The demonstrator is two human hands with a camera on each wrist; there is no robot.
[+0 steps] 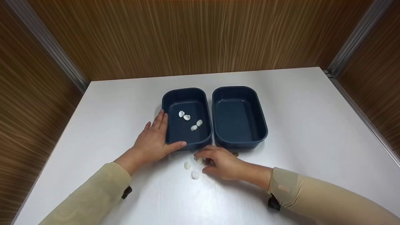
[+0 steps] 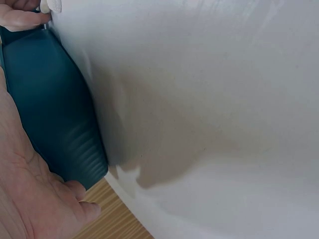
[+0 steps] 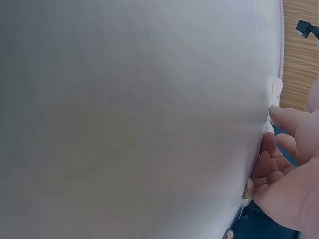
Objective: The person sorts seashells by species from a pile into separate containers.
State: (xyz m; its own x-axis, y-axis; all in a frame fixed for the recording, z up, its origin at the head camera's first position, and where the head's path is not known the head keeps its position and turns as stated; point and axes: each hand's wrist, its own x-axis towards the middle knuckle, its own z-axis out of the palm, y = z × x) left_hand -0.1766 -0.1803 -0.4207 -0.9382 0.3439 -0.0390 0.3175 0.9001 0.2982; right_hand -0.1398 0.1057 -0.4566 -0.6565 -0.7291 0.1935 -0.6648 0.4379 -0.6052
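My left hand [image 1: 151, 140] lies along the outer left side of the left dark-blue bin [image 1: 187, 146], with its thumb over the front rim. Four fingers stay fairly straight against the wall. Inside that bin are several small white shells [image 1: 187, 117]. In front of the bins, my right hand [image 1: 223, 164] reaches low over the tabletop, fingers bent around a white shell [image 1: 199, 160]. Thumb and index finger stand apart, with the shell between them. Loose white shells [image 1: 195, 175] lie just left of its thumb. A brown shell [image 1: 235, 154] peeks out behind the right hand.
A second dark-blue bin [image 1: 239, 144] stands close on the right of the first. Both are on a white table [image 1: 109, 109]. Wood-grain panels [image 1: 203, 40] rise behind and at both sides, with metal strips [image 1: 356, 37] at the corners.
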